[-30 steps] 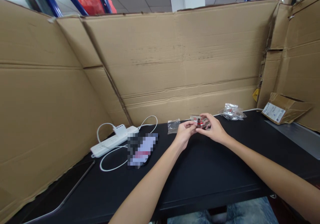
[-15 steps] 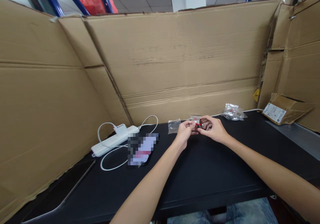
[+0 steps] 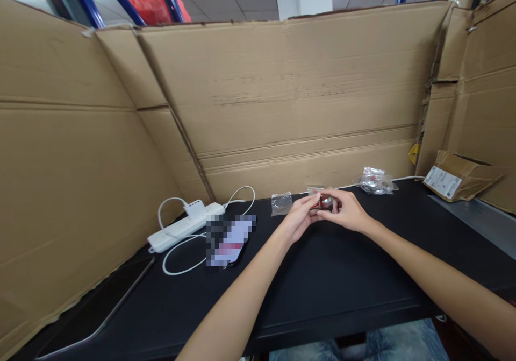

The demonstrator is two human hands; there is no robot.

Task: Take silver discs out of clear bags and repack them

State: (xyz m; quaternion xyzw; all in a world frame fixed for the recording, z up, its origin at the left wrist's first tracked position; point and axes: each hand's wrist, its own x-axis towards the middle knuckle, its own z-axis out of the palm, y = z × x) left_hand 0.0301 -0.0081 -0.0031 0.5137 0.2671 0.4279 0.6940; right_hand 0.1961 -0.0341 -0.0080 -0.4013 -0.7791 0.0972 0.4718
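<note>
Between my two hands, just above the black table (image 3: pixel 322 275), is a small red and dark item (image 3: pixel 321 203), too small and covered for its kind to show. My left hand (image 3: pixel 301 218) closes on its left side with fingers pressed together. From the right, the thumb and fingertips of my right hand (image 3: pixel 345 209) pinch the same item. Close behind my fingers lies a small clear bag (image 3: pixel 315 189) with a bit of red on it, partly hidden. A flat clear plastic bag (image 3: pixel 281 204) rests left of my left hand.
Several clear packets (image 3: pixel 375 181) lie at the back right, near an opened cardboard box (image 3: pixel 461 178). On the left are a white power strip (image 3: pixel 185 225) with cables, a blurred phone (image 3: pixel 231 242) and a dark flat panel (image 3: pixel 97 302). Cardboard walls (image 3: pixel 290 92) enclose the table.
My left hand has turned and moved slightly right, its fingers now further round the small red item. My right hand stays nearly in place. The other things have not moved.
</note>
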